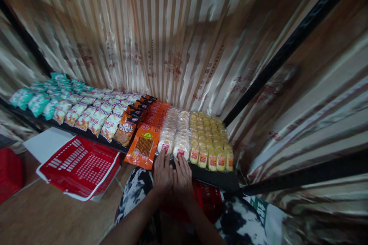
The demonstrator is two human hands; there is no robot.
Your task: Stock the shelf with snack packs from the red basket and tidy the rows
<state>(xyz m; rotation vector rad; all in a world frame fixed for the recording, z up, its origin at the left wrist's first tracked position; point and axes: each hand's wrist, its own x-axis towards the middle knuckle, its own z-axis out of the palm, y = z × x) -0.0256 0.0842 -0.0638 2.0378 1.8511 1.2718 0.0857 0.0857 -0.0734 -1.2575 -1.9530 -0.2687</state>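
Both hands are laid flat, side by side and touching, at the front lip of the shelf (pixel 218 179). Left hand (pixel 162 174) and right hand (pixel 183 176): fingers extended, loosely together, nothing pinched. Fingertips just meet the front row of pale bun packs (pixel 174 138), apparently squaring it to the edge. Packs are faced forward in tight rows. Orange stick-snack pack (pixel 143 146) overhangs just left.

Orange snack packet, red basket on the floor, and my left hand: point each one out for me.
orange snack packet (pixel 143 146), head view, on its clear window over the brown sticks.
red basket (pixel 82 164), head view, on its gridded upturned base.
left hand (pixel 162 174), head view, on the back of the hand.
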